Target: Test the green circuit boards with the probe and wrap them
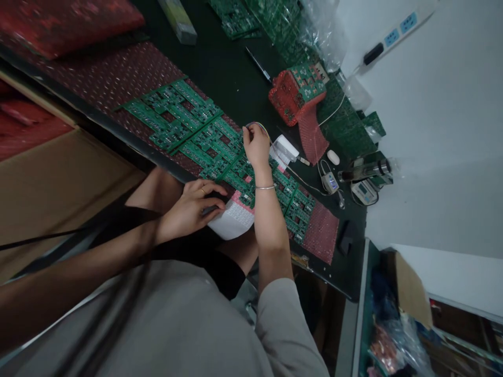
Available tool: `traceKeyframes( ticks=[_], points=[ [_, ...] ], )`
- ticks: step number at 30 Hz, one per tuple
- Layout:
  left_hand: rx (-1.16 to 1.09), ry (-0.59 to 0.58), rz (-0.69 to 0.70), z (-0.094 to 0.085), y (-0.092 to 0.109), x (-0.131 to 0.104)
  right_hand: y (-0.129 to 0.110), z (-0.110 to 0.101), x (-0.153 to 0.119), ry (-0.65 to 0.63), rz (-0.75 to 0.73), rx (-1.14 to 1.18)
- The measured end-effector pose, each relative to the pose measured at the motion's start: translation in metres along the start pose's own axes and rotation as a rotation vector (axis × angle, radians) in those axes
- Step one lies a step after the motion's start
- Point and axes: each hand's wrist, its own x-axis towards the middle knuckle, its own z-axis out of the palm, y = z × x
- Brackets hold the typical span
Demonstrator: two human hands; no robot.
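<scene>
A grey shirt (176,319) fronts the circuit boards (202,141), whose row runs left to right; the right hand (257,144), nearer, pinches thin wires (261,125) above them; the left hand (192,204), loosely parted, meets their near edge.

A power strip (400,30) runs along the wall (436,110).

Dim, cool light falls across dark tabletop (223,68), source out of view; pale wall (432,104) reads brightest. Small glints on clear plastic (326,31). Deep shadow beneath tabletop edge. Dark out-of-focus streaks (146,246) cross left forearm (98,262). Wide-angle stretch toward frame edges; fine detail on green circuit boards (192,152) soft.
</scene>
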Motion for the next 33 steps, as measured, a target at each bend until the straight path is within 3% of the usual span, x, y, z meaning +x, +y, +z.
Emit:
traceKeyframes(
  ticks=[3, 5, 7, 10, 13, 19, 26, 30, 33],
  points=[
    [0.032, 0.053, -0.017, -0.024, -0.009, 0.032, -0.004, -0.002, -0.003, 0.059, 0.049, 0.076],
    [0.078, 0.086, -0.022, -0.039, -0.026, 0.068, -0.007, -0.002, -0.004, 0.076, 0.107, 0.133],
    [0.138, 0.044, -0.026, -0.049, -0.047, 0.108, -0.008, -0.001, -0.005, 0.084, 0.167, 0.177],
    [0.208, -0.053, -0.02, -0.05, -0.075, 0.16, -0.01, 0.0, -0.006, 0.096, 0.204, 0.212],
    [0.237, -0.095, -0.012, -0.04, -0.091, 0.185, -0.01, 0.001, -0.006, 0.098, 0.199, 0.219],
    [0.274, -0.068, -0.085, -0.027, -0.099, 0.187, -0.007, 0.004, -0.006, 0.091, 0.184, 0.181],
    [0.358, -0.087, -0.149, -0.027, -0.084, 0.188, -0.005, 0.005, -0.006, 0.098, 0.188, 0.198],
    [0.404, -0.083, -0.046, -0.03, -0.079, 0.173, -0.005, 0.007, -0.006, 0.103, 0.207, 0.204],
    [0.431, -0.161, 0.047, -0.034, -0.081, 0.159, -0.005, 0.007, -0.004, 0.111, 0.215, 0.21]
  ],
)
